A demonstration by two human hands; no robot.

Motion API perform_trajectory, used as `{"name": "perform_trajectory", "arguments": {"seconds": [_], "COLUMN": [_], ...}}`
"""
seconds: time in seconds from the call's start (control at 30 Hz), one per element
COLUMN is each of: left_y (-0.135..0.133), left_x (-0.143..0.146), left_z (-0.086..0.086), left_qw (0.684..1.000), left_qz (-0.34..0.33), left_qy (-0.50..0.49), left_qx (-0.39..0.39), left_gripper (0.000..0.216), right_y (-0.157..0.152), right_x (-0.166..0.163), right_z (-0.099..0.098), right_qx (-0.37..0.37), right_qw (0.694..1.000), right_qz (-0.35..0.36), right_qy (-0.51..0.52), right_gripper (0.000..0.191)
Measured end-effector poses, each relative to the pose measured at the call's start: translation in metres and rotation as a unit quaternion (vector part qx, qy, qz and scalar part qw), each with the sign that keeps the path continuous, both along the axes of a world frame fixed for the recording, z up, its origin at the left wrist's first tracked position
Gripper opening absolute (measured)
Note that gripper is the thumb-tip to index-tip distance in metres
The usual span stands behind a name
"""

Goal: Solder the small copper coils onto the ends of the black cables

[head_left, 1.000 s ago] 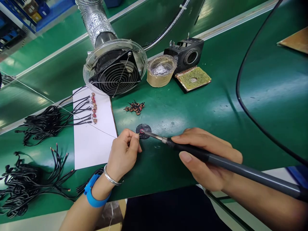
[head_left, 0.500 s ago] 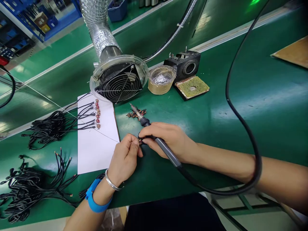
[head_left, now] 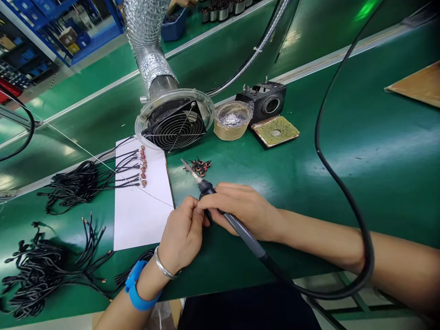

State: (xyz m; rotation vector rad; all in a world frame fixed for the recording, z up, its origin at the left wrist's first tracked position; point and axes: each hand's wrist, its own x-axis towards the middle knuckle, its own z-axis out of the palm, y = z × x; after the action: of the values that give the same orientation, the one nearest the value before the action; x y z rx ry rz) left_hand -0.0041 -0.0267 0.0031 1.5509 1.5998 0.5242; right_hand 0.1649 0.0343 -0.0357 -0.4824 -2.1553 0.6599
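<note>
My right hand is closed around the grey handle of a soldering iron, whose metal tip points up and left. Thumb and fingers of my left hand are pinched together, touching the right fingertips. A thin solder wire runs from the upper left to the left hand's knuckles. Whatever else lies between the fingertips is mostly hidden. Just beyond the tip is a small pile of black parts with orange-red ends on the green bench.
A fan-fronted fume extractor hangs ahead, near a solder-flecked tape roll, a black iron stand and a yellow sponge. Black cables and small reddish parts lie on or beside white paper. More cables lie nearer.
The view has shifted slightly, so the bench things appear a little lower and to the right. Both hands stay together; the dark loop visible between them earlier is now mostly covered.
</note>
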Motion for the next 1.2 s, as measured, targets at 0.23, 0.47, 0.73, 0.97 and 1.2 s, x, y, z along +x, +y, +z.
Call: {"name": "perform_trajectory", "arguments": {"seconds": [0.23,0.47,0.73,0.97,1.2], "left_y": [0.000,0.000,0.004,0.005,0.001], "left_x": [0.001,0.005,-0.001,-0.003,0.002], "left_z": [0.001,-0.003,-0.005,-0.008,-0.001], "left_qw": [0.995,0.991,0.995,0.984,1.000], "left_qz": [0.005,0.023,0.023,0.054,0.022], "left_qy": [0.091,0.107,-0.058,-0.126,0.004], "left_qx": [0.050,0.071,-0.075,-0.113,-0.018], "left_gripper": [0.018,0.021,0.025,0.025,0.023], "right_y": [-0.006,-0.011,-0.007,-0.016,-0.023], "right_x": [0.000,-0.001,0.008,0.009,0.007], "right_z": [0.004,0.008,-0.001,-0.002,0.000], "right_qx": [-0.088,-0.179,-0.010,0.018,0.078], "right_qw": [0.996,0.983,0.999,0.996,0.989], "right_qz": [-0.032,-0.036,0.005,-0.056,-0.117], "right_qy": [0.002,-0.016,-0.047,-0.063,-0.056], "right_gripper": [0.030,0.034,0.027,0.024,0.021]}}
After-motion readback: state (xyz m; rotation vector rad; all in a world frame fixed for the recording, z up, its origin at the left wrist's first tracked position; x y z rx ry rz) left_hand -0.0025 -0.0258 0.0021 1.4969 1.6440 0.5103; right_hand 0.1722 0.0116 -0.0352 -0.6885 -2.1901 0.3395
